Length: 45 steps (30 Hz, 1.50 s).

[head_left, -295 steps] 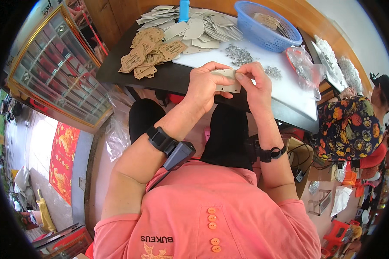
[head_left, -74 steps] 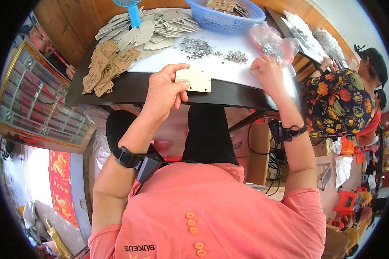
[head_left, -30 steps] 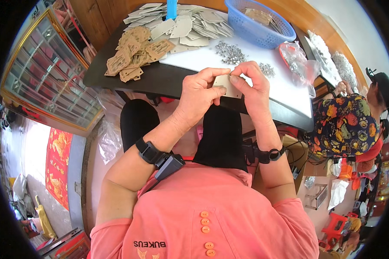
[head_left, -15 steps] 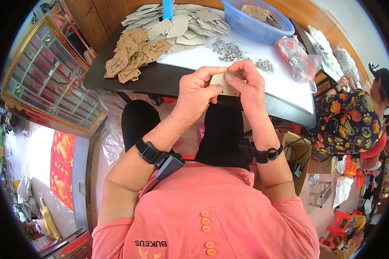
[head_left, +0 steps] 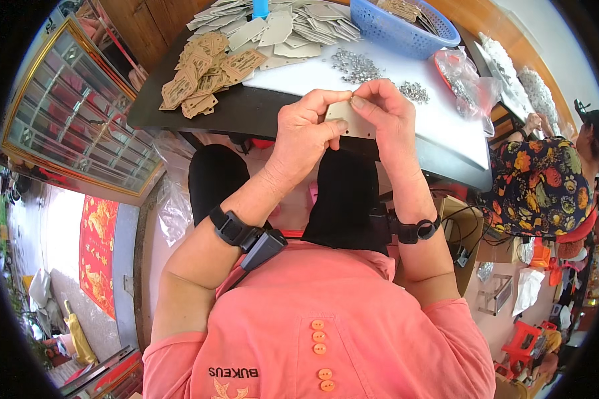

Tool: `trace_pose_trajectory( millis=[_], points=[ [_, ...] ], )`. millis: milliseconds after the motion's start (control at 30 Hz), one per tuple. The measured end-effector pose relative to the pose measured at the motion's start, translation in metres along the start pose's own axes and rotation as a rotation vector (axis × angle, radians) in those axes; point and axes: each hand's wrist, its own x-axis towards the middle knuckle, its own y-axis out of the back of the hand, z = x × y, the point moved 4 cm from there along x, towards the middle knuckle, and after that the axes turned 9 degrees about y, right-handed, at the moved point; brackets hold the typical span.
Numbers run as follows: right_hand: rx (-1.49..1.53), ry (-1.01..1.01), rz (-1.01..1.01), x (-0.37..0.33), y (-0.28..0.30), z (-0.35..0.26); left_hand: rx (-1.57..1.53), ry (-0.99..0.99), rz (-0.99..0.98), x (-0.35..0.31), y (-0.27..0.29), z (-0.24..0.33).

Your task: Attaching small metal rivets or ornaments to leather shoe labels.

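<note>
A small greyish card point(head_left: 357, 125) with little dark holes along its lower edge is held in front of the table's near edge. My left hand point(head_left: 307, 125) is closed on the card's left side, thumb lying over its face. My right hand point(head_left: 387, 110) pinches its upper edge between thumb and finger. Both hands' fingertips almost meet at the card's top; whether a small piece sits between them cannot be made out. Just beyond, small shiny metal pieces point(head_left: 356, 67) lie loose on the white board point(head_left: 439, 130), with a smaller heap of metal pieces point(head_left: 414, 92) to their right.
Brown printed cards point(head_left: 203, 70) are heaped at left, grey cards point(head_left: 293, 30) piled behind. A blue basket point(head_left: 396, 32) stands at the back right, near a clear plastic bag point(head_left: 466, 80). Another person point(head_left: 536, 183) in a flowered top sits at right.
My hands still grip the card at the same spots. More of the card's face shows between them, and the whole view has shifted slightly.
</note>
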Motion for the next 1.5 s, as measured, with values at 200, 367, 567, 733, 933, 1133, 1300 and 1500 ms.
trace_pose_trajectory(
  millis=[200,367,567,733,933,1133,1300,1500],
  points=[
    [-0.082,0.119,0.086,-0.007,-0.004,0.004,0.02,0.001,0.006,0.001,0.0,0.0],
    [-0.069,0.113,0.147,-0.008,-0.004,0.002,0.024,-0.005,0.006,0.0,-0.001,0.001],
    [-0.329,0.33,0.05,-0.011,-0.001,-0.014,0.037,0.048,0.016,0.0,-0.001,0.003],
    [-0.336,0.388,0.043,-0.011,0.001,-0.012,0.038,0.054,0.01,0.0,-0.002,0.003],
    [-0.214,0.253,0.006,-0.009,0.004,-0.004,0.085,0.024,0.005,0.0,-0.004,0.003],
    [-0.043,0.079,0.066,-0.007,0.003,-0.007,0.111,0.0,-0.008,-0.002,-0.003,0.001],
    [-0.038,0.067,0.057,-0.012,0.005,-0.009,0.086,0.019,0.001,-0.002,-0.003,0.002],
    [-0.124,0.174,0.055,-0.015,0.005,-0.007,0.046,0.009,0.001,-0.001,-0.003,0.002]
  ],
)
